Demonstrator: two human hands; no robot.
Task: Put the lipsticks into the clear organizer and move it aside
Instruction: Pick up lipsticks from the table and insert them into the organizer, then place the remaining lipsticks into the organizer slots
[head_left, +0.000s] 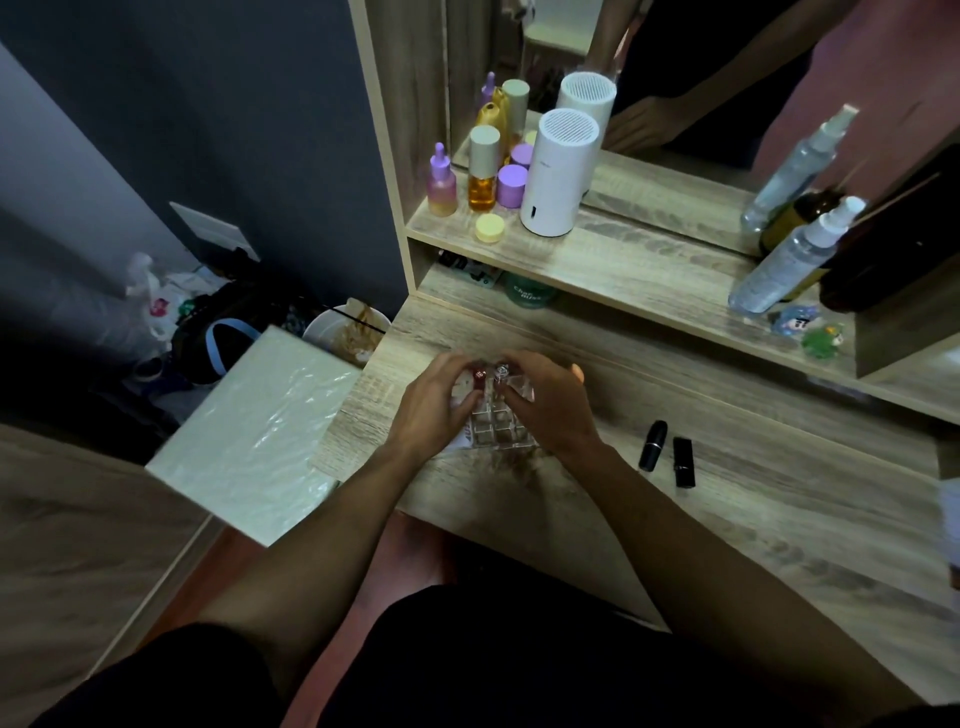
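The clear organizer (491, 425), a small grid of compartments, sits on the wooden desk (571, 499) near its left edge. My left hand (434, 408) grips its left side and my right hand (545, 402) grips its right side. Two lipsticks stand in its far compartments, one with a red top (479, 374) and one with a silvery top (502, 370). Two black lipsticks lie on the desk to the right of my hands: a rounded one (653, 445) and a square one (684, 462).
A raised shelf (613, 260) behind holds purple, amber and yellow bottles, a white cylinder (561, 174), spray bottles (789, 254) and small figurines. A mirror stands behind it. A white wrapped box (254, 436) juts out left of the desk, above floor clutter.
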